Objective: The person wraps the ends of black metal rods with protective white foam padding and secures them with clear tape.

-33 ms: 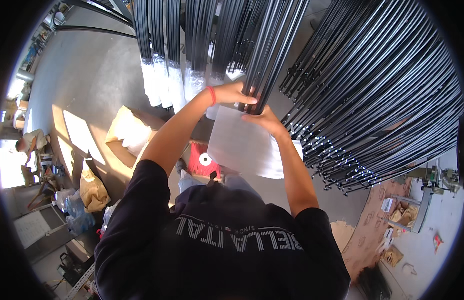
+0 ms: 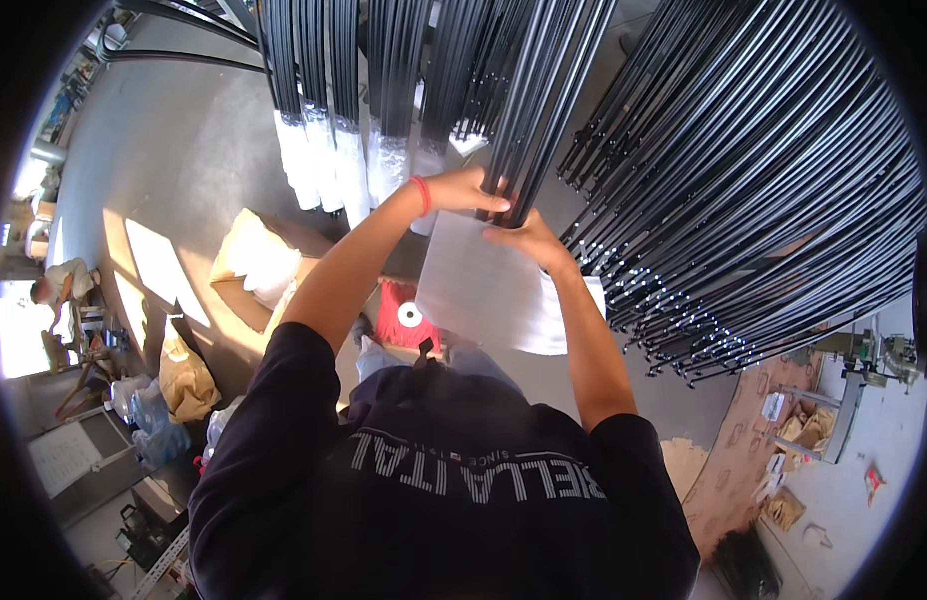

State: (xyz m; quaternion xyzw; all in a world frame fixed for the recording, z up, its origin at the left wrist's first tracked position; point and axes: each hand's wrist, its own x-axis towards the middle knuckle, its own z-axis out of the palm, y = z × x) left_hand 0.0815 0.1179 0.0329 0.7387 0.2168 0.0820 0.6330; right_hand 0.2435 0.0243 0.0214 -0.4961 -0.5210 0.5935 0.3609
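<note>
A small bundle of long black rods [image 2: 540, 110] hangs down from the top of the view. My left hand [image 2: 469, 190] is closed around the rods near their lower ends, thumb across the front, a red band on its wrist. Just below, my right hand [image 2: 529, 240] grips the top edge of a white translucent plastic sheet or bag [image 2: 474, 285] beside the rod ends. Its thumb lies over the plastic while its other fingers are mostly hidden. I cannot tell whether the rod tips are inside the plastic.
To the left hang rod bundles with plastic-wrapped ends [image 2: 302, 160]. A dense rack of black rods [image 2: 754, 200] fills the right. Below left are an open cardboard box [image 2: 239, 285] and a red thing with a white disc [image 2: 396, 325]. A person [image 2: 69, 285] is at far left.
</note>
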